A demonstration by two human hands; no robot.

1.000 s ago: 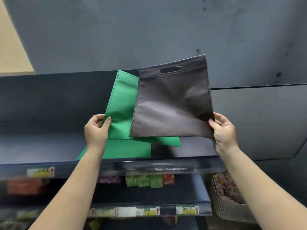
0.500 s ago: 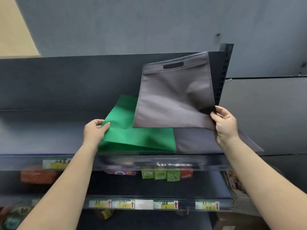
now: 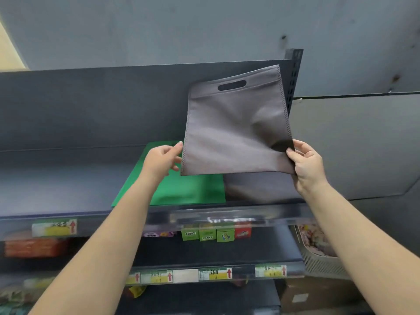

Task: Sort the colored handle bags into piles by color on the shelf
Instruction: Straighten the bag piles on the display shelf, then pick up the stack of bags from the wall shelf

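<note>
A grey handle bag (image 3: 234,130) hangs upright above the shelf (image 3: 56,187), handle slot at the top. My right hand (image 3: 306,162) pinches its lower right corner. My left hand (image 3: 162,159) is at the bag's left edge with the thumb tip touching the seam and the fingers loosely curled beside it, not clearly gripping. A green bag pile (image 3: 188,189) lies flat on the shelf below my left hand. Another grey bag (image 3: 261,187) lies flat on the shelf to the right of the green pile, partly hidden by the held bag.
A perforated shelf upright (image 3: 294,76) stands right behind the held bag. The lower shelves hold small green and red boxes (image 3: 209,234) and orange packs (image 3: 34,247). A white mesh basket (image 3: 318,258) sits at the lower right.
My left hand let go of the green bag, which now lies flat on the shelf, and moved right to the grey bag's left edge. My right hand still holds the grey bag.
</note>
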